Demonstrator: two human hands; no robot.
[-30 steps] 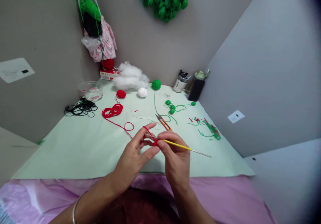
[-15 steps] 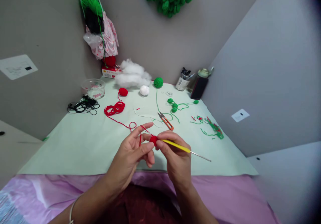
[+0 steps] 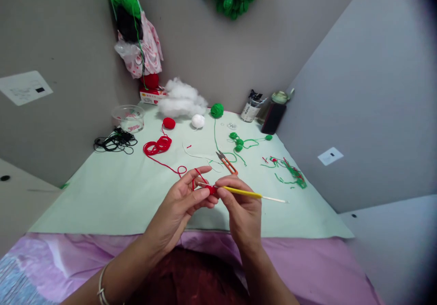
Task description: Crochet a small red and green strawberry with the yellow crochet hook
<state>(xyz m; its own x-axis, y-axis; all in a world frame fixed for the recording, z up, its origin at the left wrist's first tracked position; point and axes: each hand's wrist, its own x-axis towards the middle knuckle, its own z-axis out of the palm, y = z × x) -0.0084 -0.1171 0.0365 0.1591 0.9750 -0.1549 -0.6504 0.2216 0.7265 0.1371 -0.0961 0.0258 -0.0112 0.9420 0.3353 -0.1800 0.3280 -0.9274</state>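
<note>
Between thumb and fingers, my left hand (image 3: 182, 200) pinches a small red crochet piece (image 3: 212, 190), and red yarn loops over its raised index finger. My right hand (image 3: 244, 209) grips a yellow-handled crochet hook (image 3: 244, 192). The hook's left metal tip lies at the top of the red piece, by the yarn; the other metal end points right. My right fingertips are close against the piece; whether they touch it I cannot tell. From the left hand the yarn runs back to coiled red yarn (image 3: 157, 145) and a red ball (image 3: 169, 123).
Orange thread snips (image 3: 228, 164) lie just beyond my hands. White stuffing (image 3: 182, 99), a white ball (image 3: 198, 121) and a green yarn ball (image 3: 217, 110) sit at the back. Green pieces (image 3: 239, 142) and yarn scraps (image 3: 293, 173) are right; black cord (image 3: 116, 141) and a clear tub (image 3: 128, 117) left.
The hook has swung closer to level, and its left tip now shows over the red piece. My left fingers have curled in under the piece. The view has shifted slightly.
</note>
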